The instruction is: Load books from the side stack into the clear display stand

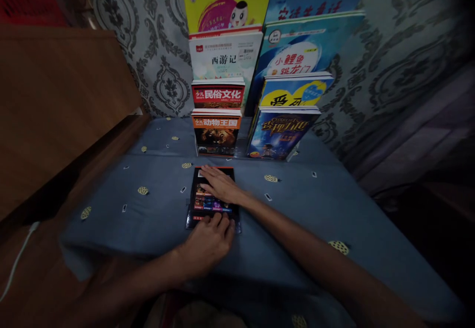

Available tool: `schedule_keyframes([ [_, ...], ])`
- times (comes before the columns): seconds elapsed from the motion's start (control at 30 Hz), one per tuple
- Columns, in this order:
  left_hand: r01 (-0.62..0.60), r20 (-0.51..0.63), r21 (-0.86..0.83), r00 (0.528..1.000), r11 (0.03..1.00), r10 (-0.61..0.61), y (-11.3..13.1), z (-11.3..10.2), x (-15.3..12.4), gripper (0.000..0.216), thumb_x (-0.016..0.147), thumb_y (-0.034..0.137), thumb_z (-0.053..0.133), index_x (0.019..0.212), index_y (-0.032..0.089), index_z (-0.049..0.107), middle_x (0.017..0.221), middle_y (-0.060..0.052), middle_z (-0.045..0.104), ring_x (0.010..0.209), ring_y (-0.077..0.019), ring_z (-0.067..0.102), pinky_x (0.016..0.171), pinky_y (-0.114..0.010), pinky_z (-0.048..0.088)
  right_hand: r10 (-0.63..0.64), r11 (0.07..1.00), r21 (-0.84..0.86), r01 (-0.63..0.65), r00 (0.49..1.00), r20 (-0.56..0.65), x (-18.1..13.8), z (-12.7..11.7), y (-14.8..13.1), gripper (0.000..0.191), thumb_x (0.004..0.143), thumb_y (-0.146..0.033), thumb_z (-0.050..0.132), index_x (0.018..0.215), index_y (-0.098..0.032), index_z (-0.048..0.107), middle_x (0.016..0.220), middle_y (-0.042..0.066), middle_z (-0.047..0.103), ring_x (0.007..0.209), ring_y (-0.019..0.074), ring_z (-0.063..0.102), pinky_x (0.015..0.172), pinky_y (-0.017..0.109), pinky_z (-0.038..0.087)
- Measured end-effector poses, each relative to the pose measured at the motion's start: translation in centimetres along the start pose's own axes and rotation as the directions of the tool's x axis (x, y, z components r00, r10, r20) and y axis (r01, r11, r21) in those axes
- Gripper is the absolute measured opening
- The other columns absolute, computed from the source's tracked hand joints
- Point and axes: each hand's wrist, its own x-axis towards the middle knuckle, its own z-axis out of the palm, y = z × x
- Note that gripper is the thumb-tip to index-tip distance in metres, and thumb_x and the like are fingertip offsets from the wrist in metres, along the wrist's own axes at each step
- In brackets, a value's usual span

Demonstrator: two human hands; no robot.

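Observation:
A dark book (pixel 198 208) with rows of small coloured pictures and an orange strip at its far edge lies flat on the cloth in front of me. My right hand (pixel 221 187) rests palm down across its upper part, fingers stretched out to the left. At the near edge of the same book is my left hand (pixel 210 244), its fingers bent and closed over the cover; its thumb is hard to make out. The covers below the top one are hidden.
Behind the book, two columns of upright books stand in a rack, with an orange lion-cover book (pixel 217 135) and a blue storybook (pixel 278 132) in front. A blue-grey tablecloth (pixel 156 229) covers the table. A wooden cabinet (pixel 67 105) stands left; a white cable (pixel 18 263) hangs below.

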Motion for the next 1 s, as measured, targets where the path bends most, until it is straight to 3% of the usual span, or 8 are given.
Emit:
schedule_keyframes([
  [0.27,-0.009,0.004,-0.120,1.000,0.993,0.009,-0.8,-0.3,0.1,0.044,0.092,0.020,0.060,0.134,0.009,0.055,0.123,-0.018,0.066,0.109,-0.0270,0.063,0.080,-0.037,0.056,0.171,0.984,-0.028,-0.175,0.979,-0.115,-2.8,0.1,2.9,0.054,0.102,-0.037,0.044,0.148,-0.010,0.047,0.155,0.021,0.045,0.147,0.0293,0.038,0.121,0.055,0.032],
  [0.37,-0.012,-0.022,-0.259,1.000,0.966,0.006,-2.5,-0.8,0.3,0.025,0.099,0.026,0.055,0.119,0.014,0.064,0.111,-0.011,0.071,0.103,-0.0241,0.065,0.080,-0.035,0.056,0.193,0.979,-0.034,-0.200,0.970,-0.149,-4.3,0.3,3.2,0.052,0.102,-0.035,0.043,0.148,-0.013,0.048,0.156,0.019,0.045,0.148,0.0287,0.038,0.121,0.056,0.032],
  [0.47,0.026,-0.036,-0.378,0.998,0.925,-0.042,-5.2,-0.7,0.9,0.022,0.102,0.028,0.050,0.108,0.017,0.068,0.107,-0.007,0.072,0.103,-0.0215,0.065,0.088,-0.034,0.055,0.216,0.974,-0.036,-0.225,0.962,-0.167,-5.8,0.4,3.0,0.052,0.102,-0.035,0.042,0.148,-0.011,0.049,0.157,0.020,0.043,0.149,0.0296,0.036,0.120,0.056,0.033],
  [0.63,0.238,-0.002,-0.354,0.967,0.904,-0.256,-11.1,1.7,2.3,0.026,0.101,0.024,0.050,0.121,0.017,0.065,0.121,-0.010,0.067,0.113,-0.0232,0.061,0.098,-0.038,0.052,0.260,0.959,-0.063,-0.275,0.948,-0.182,-7.5,-0.1,2.1,0.051,0.101,-0.036,0.044,0.146,-0.014,0.051,0.157,0.019,0.043,0.148,0.0329,0.036,0.117,0.060,0.036],
  [0.73,0.305,-0.010,-0.347,0.945,0.887,-0.328,-13.6,3.4,3.1,0.030,0.100,0.021,0.047,0.126,0.018,0.063,0.128,-0.010,0.063,0.120,-0.0232,0.058,0.107,-0.039,0.047,0.289,0.950,-0.075,-0.304,0.943,-0.166,-7.9,-0.6,1.5,0.051,0.102,-0.038,0.043,0.145,-0.013,0.053,0.156,0.020,0.044,0.147,0.0345,0.038,0.117,0.060,0.035],
  [1.0,0.350,-0.137,-0.372,0.895,0.860,-0.424,-13.9,6.7,3.5,0.037,0.098,0.015,0.043,0.131,0.017,0.061,0.133,-0.012,0.062,0.122,-0.0255,0.059,0.105,-0.043,0.048,0.281,0.958,-0.009,-0.287,0.943,-0.176,-8.1,-1.0,1.5,0.050,0.101,-0.039,0.044,0.143,-0.014,0.055,0.155,0.019,0.046,0.145,0.0327,0.042,0.117,0.056,0.038],
])
